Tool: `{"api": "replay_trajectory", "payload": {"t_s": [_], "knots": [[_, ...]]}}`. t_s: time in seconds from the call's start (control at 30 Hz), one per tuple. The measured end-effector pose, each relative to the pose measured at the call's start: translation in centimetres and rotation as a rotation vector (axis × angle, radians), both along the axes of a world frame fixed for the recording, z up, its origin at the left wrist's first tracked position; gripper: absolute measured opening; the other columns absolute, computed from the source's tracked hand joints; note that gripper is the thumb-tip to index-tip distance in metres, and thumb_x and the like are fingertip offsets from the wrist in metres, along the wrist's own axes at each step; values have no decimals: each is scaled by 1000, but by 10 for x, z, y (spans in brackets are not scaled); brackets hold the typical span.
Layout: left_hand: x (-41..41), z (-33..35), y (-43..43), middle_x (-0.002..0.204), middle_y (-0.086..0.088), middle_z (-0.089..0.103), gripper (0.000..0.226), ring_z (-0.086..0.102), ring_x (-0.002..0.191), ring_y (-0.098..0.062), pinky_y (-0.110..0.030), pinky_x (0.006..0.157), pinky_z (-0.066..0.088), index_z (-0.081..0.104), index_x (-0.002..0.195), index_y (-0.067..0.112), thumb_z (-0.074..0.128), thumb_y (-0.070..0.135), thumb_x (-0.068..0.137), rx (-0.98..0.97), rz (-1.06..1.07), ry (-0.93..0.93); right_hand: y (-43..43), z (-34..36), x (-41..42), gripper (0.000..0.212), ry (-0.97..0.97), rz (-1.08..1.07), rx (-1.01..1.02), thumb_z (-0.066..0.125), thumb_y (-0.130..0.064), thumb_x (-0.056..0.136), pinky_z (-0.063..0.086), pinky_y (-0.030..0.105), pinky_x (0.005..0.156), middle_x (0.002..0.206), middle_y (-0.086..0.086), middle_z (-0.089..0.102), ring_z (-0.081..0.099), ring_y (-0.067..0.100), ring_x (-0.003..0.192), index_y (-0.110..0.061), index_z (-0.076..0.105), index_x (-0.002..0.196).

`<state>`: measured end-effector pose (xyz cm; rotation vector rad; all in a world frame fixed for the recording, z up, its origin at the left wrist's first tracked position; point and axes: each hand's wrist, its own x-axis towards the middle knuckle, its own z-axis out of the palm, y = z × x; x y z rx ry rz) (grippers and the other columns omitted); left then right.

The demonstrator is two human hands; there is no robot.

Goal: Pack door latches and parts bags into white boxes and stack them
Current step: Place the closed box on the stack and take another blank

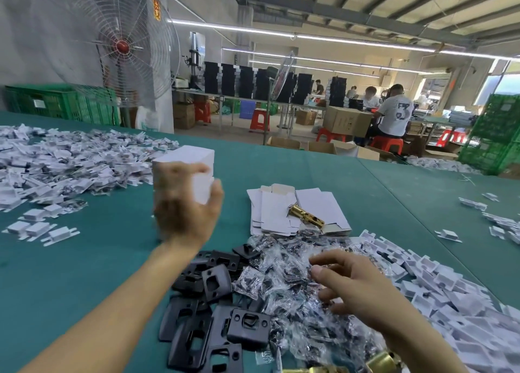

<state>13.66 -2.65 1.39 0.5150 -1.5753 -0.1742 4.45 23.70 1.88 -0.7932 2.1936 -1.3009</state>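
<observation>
My left hand (184,203) grips a closed white box (188,162), the top one of a blurred white stack on the green table. My right hand (351,284) hovers with loosely curled fingers over a heap of clear parts bags (295,282); whether it holds a bag is unclear. A brass door latch (305,216) lies on a pile of flat unfolded white boxes (298,208). Black strike plates (213,310) lie in front of me. More brass latches (380,362) show at the bottom edge.
White folded inserts (439,282) are heaped at right, and more lie scattered at left (56,164). A large fan (123,46) and green crates (56,101) stand behind the table. Seated workers (394,110) are at far benches.
</observation>
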Motion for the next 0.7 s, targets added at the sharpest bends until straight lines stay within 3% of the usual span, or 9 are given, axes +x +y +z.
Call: {"api": "replay_trajectory", "payload": {"t_s": [0.03,0.1,0.2,0.27,0.33,0.37,0.43,0.57,0.7], "knots": [[-9,-5,12,93,-6,62,12,56,90,-27,-34,68,45,66,92,16,65,26,85,-50,-78,-70,-5,0,-4,6,65,18,62,64,-28,94,55,22,57,84,-4,73,70,11,66,-30,68,97],[-31,-20,34,85,6,65,2,58,85,-19,-31,65,48,66,90,22,65,24,89,31,-237,-337,-21,2,-15,9,221,23,163,59,-24,97,50,17,50,79,-2,72,67,11,58,-27,67,94],[-65,-49,50,118,10,66,19,56,111,-10,-26,85,47,65,114,27,55,31,98,158,-318,-811,-50,0,-37,20,428,-77,238,52,-16,95,55,26,58,81,3,71,66,13,62,-15,71,90],[-82,-52,49,142,5,56,32,47,131,-13,-31,108,40,59,131,23,49,31,102,130,-338,-973,-66,-5,-51,24,468,-117,261,47,-10,91,59,41,68,82,8,71,66,25,67,-10,72,89],[-96,-46,44,157,-2,40,46,35,145,-20,-37,120,28,46,146,18,45,36,104,122,-310,-1135,-77,-11,-67,28,472,-148,272,44,-7,89,59,39,64,81,8,70,63,24,63,-12,72,91],[-102,-43,40,157,-4,40,51,37,144,-24,-40,118,32,42,148,16,44,42,104,138,-281,-1222,-81,-14,-75,30,482,-166,268,43,-5,89,55,33,59,82,6,69,62,21,61,-13,72,94],[-109,-42,40,142,-8,55,55,53,127,-30,-44,97,46,45,140,15,40,54,103,171,-202,-1340,-84,-16,-92,35,502,-204,260,40,-1,90,48,26,55,91,5,69,60,15,65,-17,70,101],[-117,-50,47,123,-10,62,64,61,110,-31,-39,77,45,57,124,12,30,65,101,94,-95,-1366,-89,-21,-122,44,567,-212,310,40,0,94,47,39,99,134,8,61,55,28,120,-17,59,131],[-130,-44,46,116,-9,66,57,63,106,-30,-34,69,39,62,116,14,33,61,102,147,-68,-1314,-100,-30,-138,38,618,-174,349,43,-12,101,45,41,101,137,5,59,53,28,125,-18,55,136]]}}
